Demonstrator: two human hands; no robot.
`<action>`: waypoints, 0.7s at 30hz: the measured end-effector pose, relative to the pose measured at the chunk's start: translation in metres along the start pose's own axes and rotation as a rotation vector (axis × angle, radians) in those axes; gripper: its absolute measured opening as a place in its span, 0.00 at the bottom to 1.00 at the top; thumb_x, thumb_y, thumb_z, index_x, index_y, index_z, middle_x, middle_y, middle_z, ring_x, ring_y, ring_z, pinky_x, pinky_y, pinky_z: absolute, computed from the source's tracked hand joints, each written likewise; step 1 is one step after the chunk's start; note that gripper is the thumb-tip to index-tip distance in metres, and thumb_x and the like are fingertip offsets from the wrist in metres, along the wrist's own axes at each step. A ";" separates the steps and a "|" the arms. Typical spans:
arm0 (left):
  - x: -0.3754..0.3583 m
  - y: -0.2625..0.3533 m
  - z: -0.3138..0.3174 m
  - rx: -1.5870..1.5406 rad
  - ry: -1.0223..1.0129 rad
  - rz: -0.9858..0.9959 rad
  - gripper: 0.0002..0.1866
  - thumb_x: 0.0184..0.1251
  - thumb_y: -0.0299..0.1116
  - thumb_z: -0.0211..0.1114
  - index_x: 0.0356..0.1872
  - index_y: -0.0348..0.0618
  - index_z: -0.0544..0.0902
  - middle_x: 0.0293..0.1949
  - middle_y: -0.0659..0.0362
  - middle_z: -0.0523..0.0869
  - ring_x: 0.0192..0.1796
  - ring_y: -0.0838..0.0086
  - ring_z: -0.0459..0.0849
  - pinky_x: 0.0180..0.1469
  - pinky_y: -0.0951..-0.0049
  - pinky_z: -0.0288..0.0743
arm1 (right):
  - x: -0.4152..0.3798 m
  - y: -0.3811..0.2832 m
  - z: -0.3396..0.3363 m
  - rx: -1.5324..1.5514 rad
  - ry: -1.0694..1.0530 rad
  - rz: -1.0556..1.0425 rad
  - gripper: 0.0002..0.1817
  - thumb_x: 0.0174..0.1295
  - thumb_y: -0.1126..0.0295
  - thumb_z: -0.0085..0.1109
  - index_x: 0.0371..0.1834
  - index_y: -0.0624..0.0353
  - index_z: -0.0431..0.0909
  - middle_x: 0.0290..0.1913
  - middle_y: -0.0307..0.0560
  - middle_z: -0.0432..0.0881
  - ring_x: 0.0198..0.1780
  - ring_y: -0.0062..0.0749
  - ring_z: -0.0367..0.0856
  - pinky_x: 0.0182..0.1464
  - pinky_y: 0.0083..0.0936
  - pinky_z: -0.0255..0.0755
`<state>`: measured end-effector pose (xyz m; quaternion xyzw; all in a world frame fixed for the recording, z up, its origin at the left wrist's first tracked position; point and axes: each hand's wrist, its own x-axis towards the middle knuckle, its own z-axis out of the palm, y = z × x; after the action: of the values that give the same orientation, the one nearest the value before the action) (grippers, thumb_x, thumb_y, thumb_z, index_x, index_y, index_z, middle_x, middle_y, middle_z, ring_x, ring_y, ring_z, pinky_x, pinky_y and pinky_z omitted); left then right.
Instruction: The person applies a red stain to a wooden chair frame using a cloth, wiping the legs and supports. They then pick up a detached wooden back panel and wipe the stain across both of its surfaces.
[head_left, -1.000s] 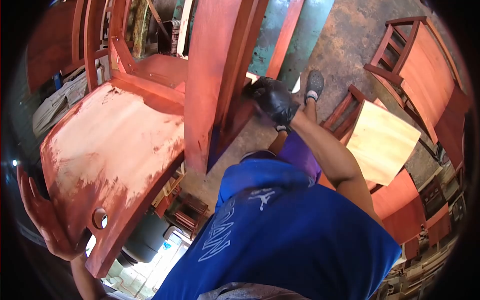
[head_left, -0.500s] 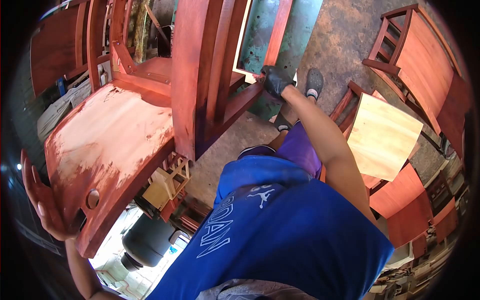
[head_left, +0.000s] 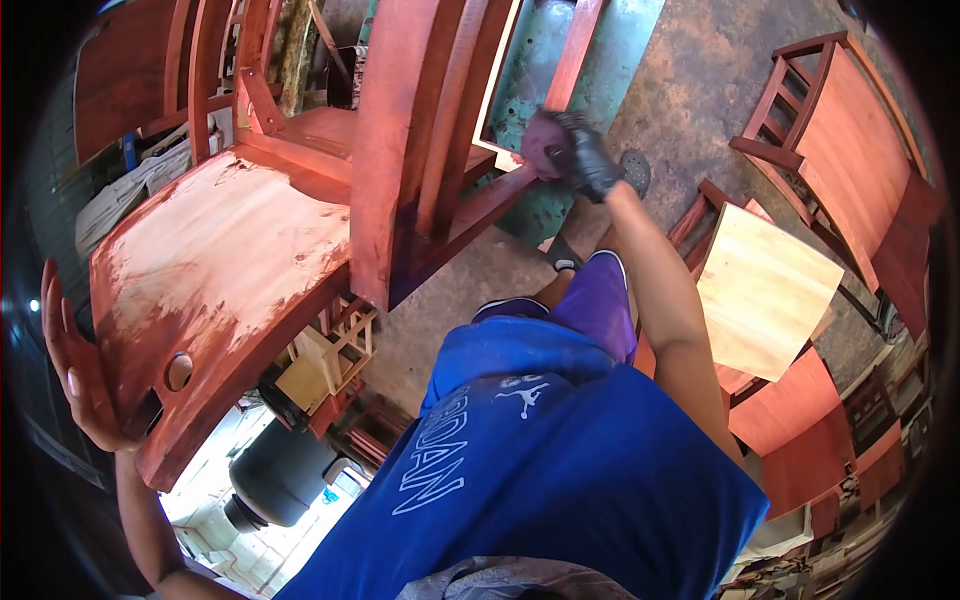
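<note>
Chair (head_left: 300, 230) stays steadiest with left hand (head_left: 75, 370) flat, fingers apart, while gloved right hand (head_left: 585, 155), fingers clamped on rag (head_left: 543, 143), rubs evenly.

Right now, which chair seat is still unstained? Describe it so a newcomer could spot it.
Start at the big red-stained chair tipped on its side, held between the left hand and the gloved right hand. Look past the right forearm to the floor: the pale seat lies there. It alone is bare yellow wood; every neighbour is red.

Chair (head_left: 300, 230): red-stained wood, tilted, seat patchy and pale at centre. Stain rag (head_left: 542, 140): dark red, pressed against the backrest rail.
</note>
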<state>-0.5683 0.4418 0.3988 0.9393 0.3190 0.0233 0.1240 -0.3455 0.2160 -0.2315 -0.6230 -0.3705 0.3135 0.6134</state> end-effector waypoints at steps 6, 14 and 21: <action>-0.002 0.004 0.005 0.021 0.051 0.003 0.46 0.67 0.62 0.53 0.79 0.41 0.64 0.83 0.44 0.54 0.85 0.57 0.50 0.84 0.52 0.37 | 0.023 0.028 0.036 -0.723 -0.548 -0.241 0.16 0.67 0.56 0.61 0.50 0.54 0.79 0.43 0.55 0.82 0.42 0.56 0.82 0.46 0.50 0.77; 0.000 0.006 0.010 -0.007 0.061 -0.019 0.45 0.68 0.61 0.53 0.79 0.40 0.63 0.82 0.44 0.55 0.85 0.57 0.50 0.84 0.52 0.36 | 0.033 0.021 0.054 -0.721 -0.403 -0.314 0.07 0.60 0.68 0.60 0.38 0.55 0.83 0.38 0.54 0.86 0.41 0.52 0.87 0.43 0.46 0.80; 0.000 0.009 0.008 -0.017 0.069 -0.042 0.45 0.69 0.61 0.52 0.79 0.39 0.63 0.82 0.44 0.56 0.85 0.57 0.50 0.84 0.53 0.36 | 0.025 0.027 0.013 -0.658 -0.584 -0.321 0.09 0.67 0.63 0.59 0.41 0.56 0.83 0.39 0.54 0.84 0.42 0.51 0.86 0.45 0.45 0.78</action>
<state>-0.5621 0.4327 0.3937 0.9300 0.3424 0.0559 0.1215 -0.3412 0.2444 -0.2573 -0.6050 -0.6990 0.2426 0.2942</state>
